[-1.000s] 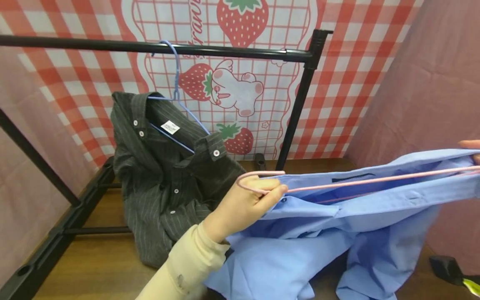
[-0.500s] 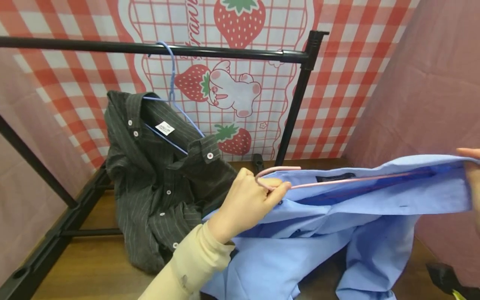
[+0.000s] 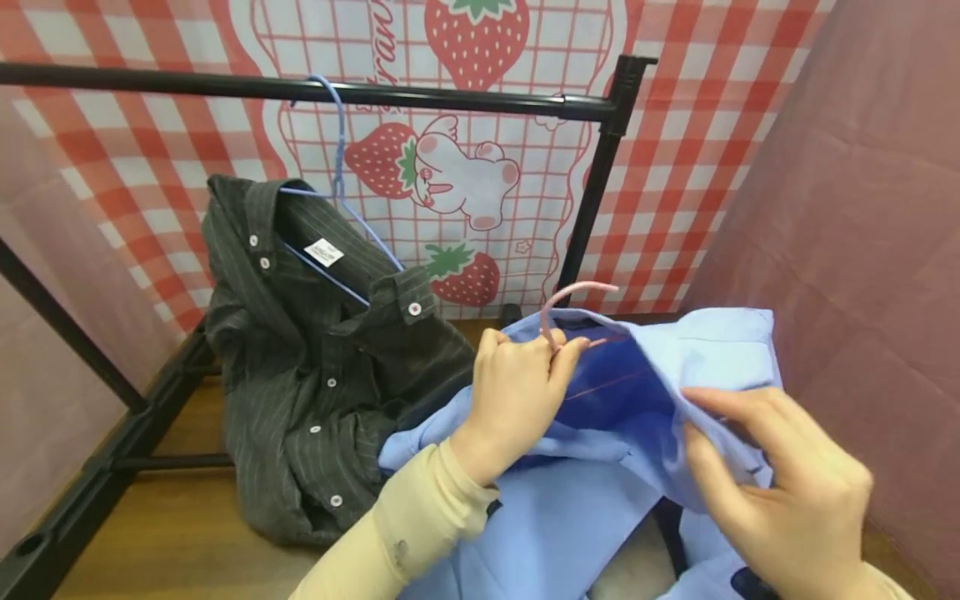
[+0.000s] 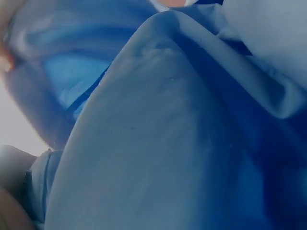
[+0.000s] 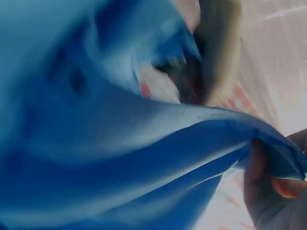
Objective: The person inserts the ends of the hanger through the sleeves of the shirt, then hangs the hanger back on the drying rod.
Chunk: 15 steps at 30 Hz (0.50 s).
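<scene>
In the head view my left hand (image 3: 513,396) grips a pink clothes hanger (image 3: 555,308) just below its hook. The rest of the hanger runs into the open collar of a blue shirt (image 3: 570,508), where cloth mostly hides it. My right hand (image 3: 787,483) pinches the shirt's edge between thumb and fingers, to the right of the neck opening. Blue cloth (image 4: 129,134) fills most of the left wrist view. A blurred right wrist view has the right hand (image 5: 264,191) holding the stretched shirt (image 5: 144,139) at its edge.
A dark striped shirt (image 3: 292,350) hangs on a blue hanger (image 3: 339,150) from the black rail (image 3: 465,97), left of the blue shirt. The rack's upright (image 3: 596,200) stands behind the hands. Its base bar (image 3: 97,483) lies on the wooden surface (image 3: 180,525) at left.
My right hand has come in from the right edge with the shirt edge, folding it toward the left hand. The left hand and pink hook have risen slightly. The hanger's far part is now inside the shirt.
</scene>
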Each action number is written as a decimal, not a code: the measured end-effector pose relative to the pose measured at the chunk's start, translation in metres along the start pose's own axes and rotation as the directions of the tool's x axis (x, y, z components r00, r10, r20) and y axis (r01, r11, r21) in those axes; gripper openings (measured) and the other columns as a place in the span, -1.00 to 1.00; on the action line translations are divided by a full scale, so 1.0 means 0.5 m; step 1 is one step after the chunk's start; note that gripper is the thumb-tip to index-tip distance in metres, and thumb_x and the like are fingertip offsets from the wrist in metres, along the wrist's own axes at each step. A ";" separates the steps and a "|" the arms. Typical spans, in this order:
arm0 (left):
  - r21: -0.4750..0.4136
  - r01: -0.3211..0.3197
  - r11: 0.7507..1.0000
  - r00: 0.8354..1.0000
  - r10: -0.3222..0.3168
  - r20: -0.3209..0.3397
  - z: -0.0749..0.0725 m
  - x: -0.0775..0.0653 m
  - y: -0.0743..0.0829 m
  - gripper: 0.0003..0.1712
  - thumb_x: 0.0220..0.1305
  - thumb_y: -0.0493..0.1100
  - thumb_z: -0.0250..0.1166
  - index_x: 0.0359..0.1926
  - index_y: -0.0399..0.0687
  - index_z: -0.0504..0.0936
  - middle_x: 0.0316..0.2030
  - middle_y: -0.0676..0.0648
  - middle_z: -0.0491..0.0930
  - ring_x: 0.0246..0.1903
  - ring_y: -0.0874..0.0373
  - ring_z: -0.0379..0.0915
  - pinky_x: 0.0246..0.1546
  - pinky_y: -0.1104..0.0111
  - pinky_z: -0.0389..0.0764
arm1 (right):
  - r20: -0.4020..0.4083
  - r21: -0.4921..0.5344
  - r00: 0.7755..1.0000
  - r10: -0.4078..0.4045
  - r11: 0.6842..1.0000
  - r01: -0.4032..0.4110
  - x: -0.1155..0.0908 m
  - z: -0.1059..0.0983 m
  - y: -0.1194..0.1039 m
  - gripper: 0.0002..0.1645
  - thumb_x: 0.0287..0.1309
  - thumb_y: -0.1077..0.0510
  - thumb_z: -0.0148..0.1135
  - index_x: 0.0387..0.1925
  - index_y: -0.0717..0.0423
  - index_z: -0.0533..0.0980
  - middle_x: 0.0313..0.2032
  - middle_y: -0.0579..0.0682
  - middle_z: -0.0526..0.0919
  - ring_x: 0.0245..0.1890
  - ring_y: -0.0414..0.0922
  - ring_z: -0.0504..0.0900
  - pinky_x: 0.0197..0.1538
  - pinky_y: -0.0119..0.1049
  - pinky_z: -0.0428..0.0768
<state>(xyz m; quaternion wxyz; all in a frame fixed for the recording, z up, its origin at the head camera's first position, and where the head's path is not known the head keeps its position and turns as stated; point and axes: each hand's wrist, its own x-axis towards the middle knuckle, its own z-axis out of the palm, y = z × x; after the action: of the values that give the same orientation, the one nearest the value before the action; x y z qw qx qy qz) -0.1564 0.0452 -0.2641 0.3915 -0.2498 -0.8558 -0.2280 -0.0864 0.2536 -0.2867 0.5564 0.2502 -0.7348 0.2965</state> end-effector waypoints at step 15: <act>-0.176 -0.086 0.981 0.995 0.094 0.040 -0.018 -0.001 -0.027 -0.60 0.25 0.04 0.12 -0.67 0.02 0.36 -0.87 0.15 0.25 -0.73 0.27 0.37 -0.25 0.33 0.40 | 0.220 -0.136 0.974 -0.052 0.987 0.084 0.038 0.069 -0.027 -0.20 0.02 -0.41 0.03 -0.30 0.32 0.44 -0.09 0.31 0.43 -0.06 0.21 0.36 0.04 -0.20 0.20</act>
<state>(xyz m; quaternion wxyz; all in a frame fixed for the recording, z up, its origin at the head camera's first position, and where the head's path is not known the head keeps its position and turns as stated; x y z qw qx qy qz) -0.1591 0.0294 -0.2615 0.3575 -0.3267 -0.8296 -0.2779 -0.1048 0.2190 -0.2734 0.4998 0.2649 -0.8014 0.1943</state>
